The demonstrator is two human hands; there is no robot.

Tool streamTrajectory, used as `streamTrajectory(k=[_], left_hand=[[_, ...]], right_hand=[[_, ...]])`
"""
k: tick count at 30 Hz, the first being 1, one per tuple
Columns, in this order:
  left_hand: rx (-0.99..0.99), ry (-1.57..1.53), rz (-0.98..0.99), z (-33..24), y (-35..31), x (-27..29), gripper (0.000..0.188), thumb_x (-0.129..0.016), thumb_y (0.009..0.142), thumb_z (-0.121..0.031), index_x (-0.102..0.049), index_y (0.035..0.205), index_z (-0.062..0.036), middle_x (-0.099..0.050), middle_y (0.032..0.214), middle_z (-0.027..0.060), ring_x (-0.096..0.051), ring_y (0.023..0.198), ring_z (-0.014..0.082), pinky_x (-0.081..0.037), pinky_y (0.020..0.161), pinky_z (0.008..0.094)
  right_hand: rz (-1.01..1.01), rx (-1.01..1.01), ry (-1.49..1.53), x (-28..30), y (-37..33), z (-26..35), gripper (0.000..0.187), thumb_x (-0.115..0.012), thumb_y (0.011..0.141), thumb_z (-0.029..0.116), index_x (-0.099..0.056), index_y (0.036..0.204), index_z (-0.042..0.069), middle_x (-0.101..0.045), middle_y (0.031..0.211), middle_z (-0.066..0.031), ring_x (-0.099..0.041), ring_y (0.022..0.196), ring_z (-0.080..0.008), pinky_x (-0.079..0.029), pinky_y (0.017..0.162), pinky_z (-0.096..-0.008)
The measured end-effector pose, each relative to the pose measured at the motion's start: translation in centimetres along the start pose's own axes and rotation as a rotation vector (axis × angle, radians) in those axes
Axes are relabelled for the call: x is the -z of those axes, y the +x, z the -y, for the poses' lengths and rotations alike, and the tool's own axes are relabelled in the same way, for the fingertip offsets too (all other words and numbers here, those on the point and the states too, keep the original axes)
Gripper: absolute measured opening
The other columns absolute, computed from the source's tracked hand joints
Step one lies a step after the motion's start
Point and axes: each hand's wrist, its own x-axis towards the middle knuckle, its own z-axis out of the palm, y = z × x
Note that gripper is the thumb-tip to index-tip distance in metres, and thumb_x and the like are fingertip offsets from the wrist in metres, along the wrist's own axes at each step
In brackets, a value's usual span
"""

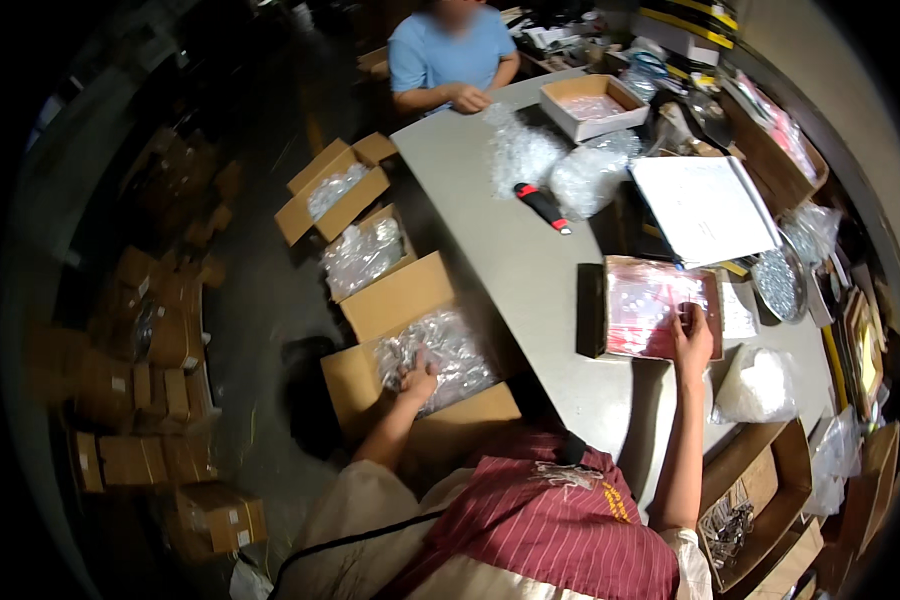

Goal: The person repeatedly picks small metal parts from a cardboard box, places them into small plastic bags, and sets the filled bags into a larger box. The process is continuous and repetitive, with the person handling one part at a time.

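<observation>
My left hand (419, 381) is over an open cardboard box (395, 300) at the table's left side, its fingers apart above the clear plastic packets (450, 350) filling the box. On the table, my right hand (692, 338) reaches into a shallow box (713, 300) of flat clear plastic bags (645, 305) with red edges. Its fingers curl down and pinch at a bag near the box's right side; the fingertips are partly hidden. A sheet of white paper (740, 310) lies beside that box.
Two more open cartons (295, 215) (395, 225) stand beyond the left box. A red-and-black cutter (543, 208), clear packets (530, 150), a white box (590, 125) and a clipboard (705, 210) lie on the table (450, 180). A person in blue (440, 60) sits opposite. Metal pieces (727, 525) fill a tray.
</observation>
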Motion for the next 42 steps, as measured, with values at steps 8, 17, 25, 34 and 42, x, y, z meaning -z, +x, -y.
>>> streamTrajectory(k=[8, 17, 25, 34, 42], left_hand=[[-0.441, 0.645, 0.309, -8.5, -7.8, 5.5, 0.057, -0.058, 0.093, -0.042, -0.051, 0.142, -0.0148, -0.063, 0.126, 0.0257, -0.06, 0.12, 0.0438, -0.046, 0.102, 0.0518], [-1.44, -0.565, 0.022, -28.3, -26.3, 17.7, 0.051, -0.078, 0.083, -0.013, -0.06, 0.13, -0.0058, -0.067, 0.115, 0.0141, -0.067, 0.104, 0.0279, -0.057, 0.084, 0.0369], [-1.45, -0.564, 0.131, -29.7, -29.0, 15.2, 0.036, -0.071, 0.087, -0.005, -0.065, 0.123, -0.007, -0.072, 0.096, 0.0101, -0.071, 0.088, 0.0252, -0.056, 0.079, 0.0347], [-1.48, -0.449, 0.064, -28.6, -29.0, 14.9, 0.014, -0.071, 0.087, -0.005, -0.074, 0.1, -0.0038, -0.071, 0.087, 0.0103, -0.068, 0.078, 0.022, -0.053, 0.068, 0.0325], [-1.416, -0.609, 0.251, -29.3, -29.0, 13.4, 0.014, -0.073, 0.087, -0.009, -0.074, 0.1, -0.0038, -0.069, 0.087, 0.0084, -0.065, 0.074, 0.0192, -0.051, 0.067, 0.0318]], right_hand=[[-0.031, -0.119, 0.68, 3.6, -0.1, 1.8, 0.018, -0.07, 0.089, 0.01, -0.069, 0.103, -0.002, -0.068, 0.104, -0.0093, -0.062, 0.098, -0.017, -0.048, 0.088, -0.0292], [0.429, 0.333, 0.173, 11.9, -6.2, 14.3, 0.049, -0.072, 0.081, 0.005, -0.056, 0.127, 0.006, -0.066, 0.082, -0.0116, -0.063, 0.081, -0.0325, -0.049, 0.077, -0.0424], [0.264, 0.104, 0.347, 13.5, -8.8, 14.9, 0.04, -0.073, 0.084, 0.002, -0.057, 0.12, 0.004, -0.068, 0.086, -0.0104, -0.069, 0.08, -0.0238, -0.053, 0.072, -0.0347], [0.517, -0.027, 0.544, 12.6, -9.6, 13.6, 0.038, -0.071, 0.086, 0.0, -0.057, 0.121, 0.002, -0.069, 0.085, -0.0055, -0.067, 0.084, -0.014, -0.052, 0.076, -0.0286], [0.569, -0.198, 0.515, 11.0, -12.6, 11.0, 0.042, -0.07, 0.087, 0.005, -0.055, 0.126, 0.003, -0.069, 0.089, -0.0075, -0.068, 0.087, -0.0209, -0.052, 0.08, -0.034]])
